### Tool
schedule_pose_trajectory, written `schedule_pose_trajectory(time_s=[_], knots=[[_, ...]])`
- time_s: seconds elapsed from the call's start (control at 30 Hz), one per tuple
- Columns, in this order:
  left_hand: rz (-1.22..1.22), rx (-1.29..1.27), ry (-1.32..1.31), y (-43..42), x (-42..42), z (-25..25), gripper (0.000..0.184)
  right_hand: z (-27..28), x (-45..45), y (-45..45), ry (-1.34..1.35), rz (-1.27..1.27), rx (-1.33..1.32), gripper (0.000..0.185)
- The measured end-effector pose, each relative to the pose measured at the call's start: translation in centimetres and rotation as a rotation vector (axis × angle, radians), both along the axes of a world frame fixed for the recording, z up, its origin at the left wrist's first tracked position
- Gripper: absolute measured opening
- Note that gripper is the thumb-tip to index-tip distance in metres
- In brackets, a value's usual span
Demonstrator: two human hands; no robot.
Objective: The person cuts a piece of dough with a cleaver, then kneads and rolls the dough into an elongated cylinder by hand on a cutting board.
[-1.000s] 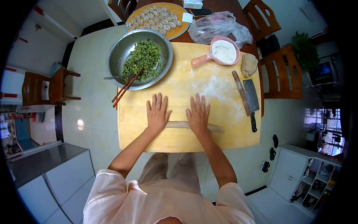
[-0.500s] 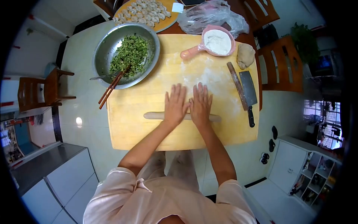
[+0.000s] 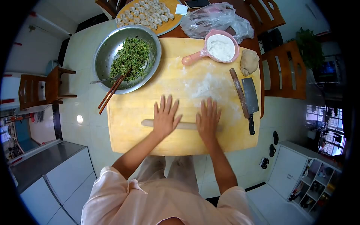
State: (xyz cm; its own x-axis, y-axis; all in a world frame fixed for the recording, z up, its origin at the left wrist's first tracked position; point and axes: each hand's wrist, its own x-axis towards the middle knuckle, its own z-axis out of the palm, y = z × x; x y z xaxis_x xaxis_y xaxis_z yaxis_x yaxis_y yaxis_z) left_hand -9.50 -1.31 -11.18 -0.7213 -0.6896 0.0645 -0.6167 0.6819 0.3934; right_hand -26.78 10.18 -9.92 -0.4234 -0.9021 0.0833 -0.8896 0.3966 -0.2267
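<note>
A long rope of dough (image 3: pixel 186 125) lies crosswise on the wooden board (image 3: pixel 129 137). My left hand (image 3: pixel 164 120) rests flat over its left part, fingers stretched and spread. Over the right part lies my right hand (image 3: pixel 208 122), palm down with fingers extended. A gap separates the two hands, and bare dough shows between them. The rope's left end sticks out past my left hand; its right end looks blurred. Ahead of my hands, a patch of white flour (image 3: pixel 204 87) dusts the board.
At upper left stands a metal bowl (image 3: pixel 98 69) of chopped green filling (image 3: pixel 131 56) with chopsticks (image 3: pixel 110 94). On the right are a rolling pin (image 3: pixel 239 93), a cleaver (image 3: pixel 250 95), a dough lump (image 3: pixel 249 62) and a pink scoop (image 3: pixel 193 58) of flour. Dumplings (image 3: pixel 146 15) sit behind.
My hands have spread apart from each other along the dough, left hand leftward and right hand slightly rightward. In the view, the dough rope sits a little lower, as does the whole board.
</note>
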Motion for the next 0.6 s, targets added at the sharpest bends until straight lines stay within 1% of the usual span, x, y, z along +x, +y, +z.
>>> schedule_pose_trajectory(time_s=[0.07, 0.1, 0.13, 0.2, 0.23, 0.3, 0.37, 0.4, 0.47, 0.5, 0.57, 0.6], knots=[[-0.122, 0.016, -0.050, 3.2, 3.5, 0.4, 0.069, 0.3, 2.9, 5.8, -0.047, 0.027, 0.098, 0.064], [-0.195, 0.037, -0.061, 4.4, 5.3, 0.7, 0.073, 0.2, 3.5, 7.1, -0.070, 0.042, 0.146, 0.065], [-0.229, 0.078, -0.140, 4.6, 6.1, 1.2, 0.076, -0.3, 2.9, 6.8, -0.049, 0.045, 0.127, 0.064], [-0.167, 0.081, -0.072, 2.5, 4.8, 0.5, 0.075, -1.2, 1.8, 6.5, -0.013, 0.047, 0.089, 0.064], [-0.132, 0.085, -0.037, 1.0, 3.8, 0.1, 0.075, -1.4, 0.1, 4.7, 0.021, 0.005, 0.057, 0.063], [-0.006, -0.038, 0.008, -3.1, 1.5, 0.0, 0.071, -1.7, -3.3, 0.3, 0.075, -0.078, 0.001, 0.061], [0.074, 0.024, 0.044, -4.3, 1.7, -0.4, 0.069, -1.5, -2.9, 1.0, 0.053, -0.053, 0.016, 0.060], [0.025, 0.014, 0.010, -3.7, 2.5, -0.2, 0.068, -1.2, -2.7, 1.4, 0.050, -0.042, 0.025, 0.059], [-0.083, 0.009, -0.055, 0.6, 6.0, 0.4, 0.068, -0.7, 0.6, 7.3, -0.033, 0.001, 0.094, 0.059], [-0.144, 0.048, -0.111, 2.9, 8.4, 0.6, 0.069, -0.6, 1.7, 9.6, -0.072, 0.019, 0.128, 0.058], [-0.221, 0.050, -0.177, 5.6, 11.4, 0.2, 0.070, -0.9, 1.9, 10.9, -0.043, 0.048, 0.093, 0.058], [-0.188, 0.030, -0.153, 5.1, 11.1, -0.1, 0.069, -1.1, 2.1, 11.8, -0.037, 0.062, 0.082, 0.058]])
